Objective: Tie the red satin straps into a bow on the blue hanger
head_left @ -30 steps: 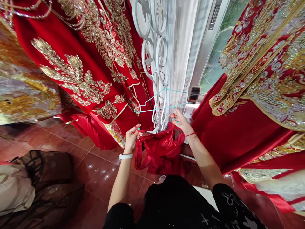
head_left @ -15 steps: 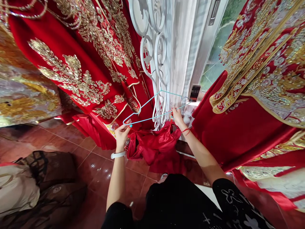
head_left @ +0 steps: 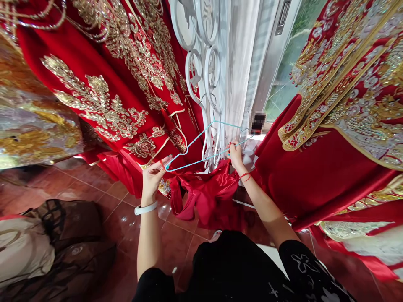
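At 8 o'clock from the middle of the view, the left hand (head_left: 153,174) is pinching a thin red strap (head_left: 163,164) of a red garment (head_left: 209,188), right by one end corner of a pale blue wire hanger (head_left: 201,134). At 3 o'clock, the right hand (head_left: 235,154) is pinching another part of the garment's red strapping, its fingers lying against the hanger's bottom bar; whether they are also gripping that bar, I cannot tell. The red garment is drooping at 6 o'clock, between and below the two hands. The hanger is spanning the centre, its hook pointing toward 12 o'clock at the white scrollwork (head_left: 209,71). A white band (head_left: 145,208) is circling the left wrist. Farther out, a red gown (head_left: 110,90) with gold embroidery is hanging at 10 o'clock, a beaded garment (head_left: 352,92) at 2. Brown bags (head_left: 75,220) are resting on the tiled floor (head_left: 176,235) at 8.
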Available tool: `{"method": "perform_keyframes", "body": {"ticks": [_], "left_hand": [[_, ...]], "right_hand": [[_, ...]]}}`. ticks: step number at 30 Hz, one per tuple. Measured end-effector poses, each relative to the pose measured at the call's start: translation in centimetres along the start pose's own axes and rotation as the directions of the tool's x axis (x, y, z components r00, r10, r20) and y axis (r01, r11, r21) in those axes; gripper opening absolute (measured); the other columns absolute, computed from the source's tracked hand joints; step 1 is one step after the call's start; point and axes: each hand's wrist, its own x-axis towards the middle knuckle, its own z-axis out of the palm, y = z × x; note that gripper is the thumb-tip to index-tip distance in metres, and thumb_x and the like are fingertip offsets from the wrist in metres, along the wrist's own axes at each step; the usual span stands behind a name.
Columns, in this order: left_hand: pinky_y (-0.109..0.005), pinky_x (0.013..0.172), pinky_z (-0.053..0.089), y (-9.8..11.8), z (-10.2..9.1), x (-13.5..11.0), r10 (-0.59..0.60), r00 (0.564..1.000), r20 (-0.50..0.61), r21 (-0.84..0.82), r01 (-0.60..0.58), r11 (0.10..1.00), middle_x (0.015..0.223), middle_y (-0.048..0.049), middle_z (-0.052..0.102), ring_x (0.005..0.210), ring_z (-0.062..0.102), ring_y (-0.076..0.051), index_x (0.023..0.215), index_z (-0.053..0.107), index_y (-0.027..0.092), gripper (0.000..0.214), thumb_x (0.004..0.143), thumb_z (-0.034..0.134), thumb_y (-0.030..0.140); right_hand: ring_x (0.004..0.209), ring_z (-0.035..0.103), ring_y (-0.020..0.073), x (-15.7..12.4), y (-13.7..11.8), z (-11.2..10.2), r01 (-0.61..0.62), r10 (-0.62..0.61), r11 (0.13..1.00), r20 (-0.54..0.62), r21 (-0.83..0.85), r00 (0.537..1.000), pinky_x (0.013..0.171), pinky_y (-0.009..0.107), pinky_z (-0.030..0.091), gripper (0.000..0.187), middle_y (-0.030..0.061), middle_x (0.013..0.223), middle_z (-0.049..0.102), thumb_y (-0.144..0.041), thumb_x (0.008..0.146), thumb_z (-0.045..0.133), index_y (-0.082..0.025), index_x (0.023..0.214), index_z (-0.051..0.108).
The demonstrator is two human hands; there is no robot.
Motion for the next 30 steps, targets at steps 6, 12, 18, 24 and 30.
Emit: {"method": "perform_keyframes", "body": {"ticks": [6, 12, 18, 24, 30], "left_hand": [[-0.050, 0.110, 0.048, 0.1, -0.4, -0.3, -0.067, 0.988, 0.142, 0.007, 0.067, 0.998, 0.120, -0.0147, 0.073, 0.121, 0.065, -0.035, 0.117, 0.075, 0.018, 0.059, 0.069, 0.083, 0.052], [-0.053, 0.110, 0.048, -0.9, -1.4, -0.5, -0.026, 0.983, 0.183, -0.010, 0.029, 1.000, 0.124, -0.0148, 0.072, 0.121, 0.065, -0.035, 0.118, 0.074, 0.018, 0.051, 0.075, 0.081, 0.045], [-0.053, 0.110, 0.048, -1.7, -2.1, -0.5, 0.015, 0.994, 0.107, -0.018, -0.014, 1.000, 0.119, -0.0131, 0.074, 0.116, 0.068, -0.034, 0.112, 0.077, 0.020, 0.047, 0.071, 0.084, 0.042], [-0.053, 0.104, 0.053, -1.4, -2.4, -0.7, 0.011, 0.998, 0.061, -0.005, -0.010, 1.000, 0.114, -0.0125, 0.076, 0.109, 0.071, -0.034, 0.106, 0.079, 0.019, 0.050, 0.064, 0.088, 0.044], [-0.050, 0.104, 0.053, 0.8, -0.4, 0.5, 0.028, 0.995, 0.093, 0.096, -0.037, 0.995, 0.109, -0.0123, 0.077, 0.107, 0.072, -0.033, 0.099, 0.080, 0.018, 0.045, 0.066, 0.086, 0.048]], "right_hand": [[0.044, 0.036, 0.0080, 0.3, 0.2, -0.5, 0.019, -0.019, 1.000, 0.001, -0.018, 1.000, 0.037, 0.020, 0.023, 0.010, -0.0056, 0.069, 0.050, -0.024, 0.082, 0.049, -0.027, 0.083, 0.040], [0.042, 0.035, 0.0074, 0.7, 0.7, -1.0, 0.023, -0.023, 1.000, 0.008, 0.009, 1.000, 0.035, 0.019, 0.022, 0.012, -0.0051, 0.070, 0.051, -0.023, 0.081, 0.050, -0.026, 0.084, 0.040], [0.043, 0.035, 0.0077, 0.7, 1.1, -0.8, 0.041, -0.041, 0.999, -0.017, 0.023, 0.999, 0.035, 0.018, 0.022, 0.014, -0.0054, 0.069, 0.052, -0.028, 0.083, 0.054, -0.026, 0.085, 0.040], [0.042, 0.035, 0.0071, 1.2, 1.1, -1.0, 0.049, -0.048, 0.999, -0.045, 0.020, 0.998, 0.034, 0.018, 0.021, 0.017, -0.0057, 0.069, 0.052, -0.028, 0.081, 0.055, -0.027, 0.084, 0.039], [0.043, 0.035, 0.0071, 1.1, 1.7, -1.0, 0.055, -0.055, 0.998, -0.055, 0.006, 0.997, 0.034, 0.018, 0.022, 0.014, -0.0063, 0.068, 0.052, -0.026, 0.081, 0.054, -0.026, 0.085, 0.040]]}}
